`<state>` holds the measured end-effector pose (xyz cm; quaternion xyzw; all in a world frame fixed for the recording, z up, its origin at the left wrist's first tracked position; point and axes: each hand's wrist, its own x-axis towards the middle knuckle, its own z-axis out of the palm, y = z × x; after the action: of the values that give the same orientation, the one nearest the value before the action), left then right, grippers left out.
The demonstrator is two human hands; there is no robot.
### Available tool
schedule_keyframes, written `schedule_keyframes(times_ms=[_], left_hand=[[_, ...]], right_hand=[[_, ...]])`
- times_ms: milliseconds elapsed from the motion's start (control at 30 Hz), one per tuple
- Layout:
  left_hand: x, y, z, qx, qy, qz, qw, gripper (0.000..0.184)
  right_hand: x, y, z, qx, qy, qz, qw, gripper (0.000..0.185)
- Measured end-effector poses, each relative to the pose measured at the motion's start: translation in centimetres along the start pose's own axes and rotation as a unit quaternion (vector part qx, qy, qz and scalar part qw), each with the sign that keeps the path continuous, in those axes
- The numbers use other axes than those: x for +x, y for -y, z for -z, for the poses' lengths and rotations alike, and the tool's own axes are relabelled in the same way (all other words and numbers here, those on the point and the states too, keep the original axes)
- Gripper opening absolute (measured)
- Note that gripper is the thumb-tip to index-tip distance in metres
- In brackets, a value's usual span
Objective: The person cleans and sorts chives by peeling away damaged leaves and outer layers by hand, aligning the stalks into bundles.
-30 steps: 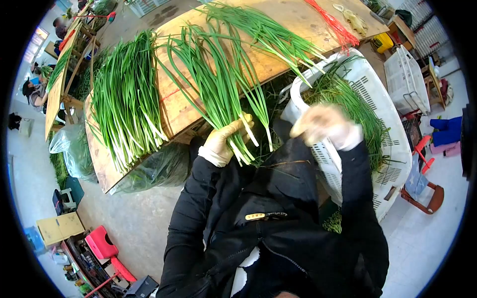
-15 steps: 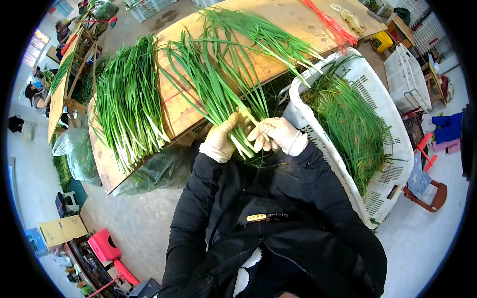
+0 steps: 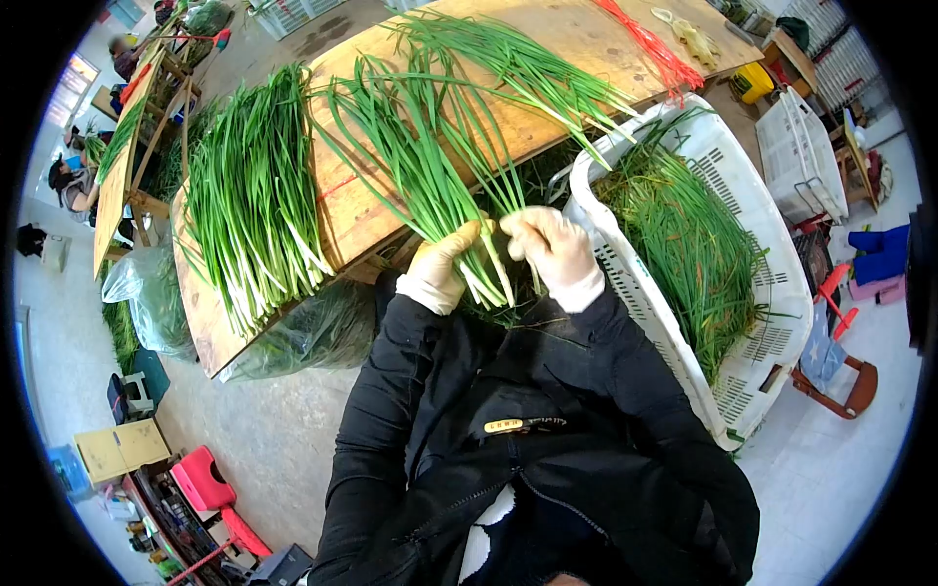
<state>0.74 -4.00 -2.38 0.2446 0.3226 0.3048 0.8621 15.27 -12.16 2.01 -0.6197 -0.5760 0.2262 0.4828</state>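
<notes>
The left hand [image 3: 435, 266], in a pale glove, is closed around the white lower ends of a bunch [image 3: 420, 171] of long green leaves, its thumb and fingers pressing the stalks together. The stalk ends stick out just below this hand, and the leaves run ahead of it onto the wooden table [image 3: 337, 210]. Just to its right, the right hand [image 3: 559, 252], also gloved, has its fingers bent inward at a few stalks on the bunch's right side; whether it pinches one, the view does not show clearly. Near the right hand, on its right, stands a white crate [image 3: 578, 186] with loose greens [image 3: 684, 254] inside. Ahead and to the left of the left hand, a wide pile [image 3: 259, 186] lies on the table, white ends toward the person, and a clear bag [image 3: 313, 332] of greens sits below the table edge. Farther ahead of both hands, a smaller bundle [image 3: 528, 73] lies across the table, its white ends pointing toward the crate. Beyond it, ahead and to the right, are red strings [image 3: 650, 47] and an empty glove [image 3: 689, 37]. Well apart, far to the left, a person [image 3: 73, 186] is at another table [image 3: 119, 195].
</notes>
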Motion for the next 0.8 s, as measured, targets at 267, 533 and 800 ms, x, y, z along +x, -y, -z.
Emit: schedule_keyframes(times_ms=[267,533,800], left_hand=[[0.0,0.4,-0.1,0.031,-0.035,-0.033,0.998,0.018],[-0.1,0.1,0.0,0.022,-0.024,-0.031,0.999,0.018],[-0.2,-0.1,-0.8,0.023,-0.052,-0.052,0.997,0.014]], right_hand=[[2.9,-4.7,-2.9,0.025,0.027,-0.064,0.997,0.023],[3.3,-4.8,-2.7,0.055,-0.006,-0.018,0.998,0.029],[2.0,-3.3,-3.0,0.229,-0.041,-0.105,0.967,0.013]])
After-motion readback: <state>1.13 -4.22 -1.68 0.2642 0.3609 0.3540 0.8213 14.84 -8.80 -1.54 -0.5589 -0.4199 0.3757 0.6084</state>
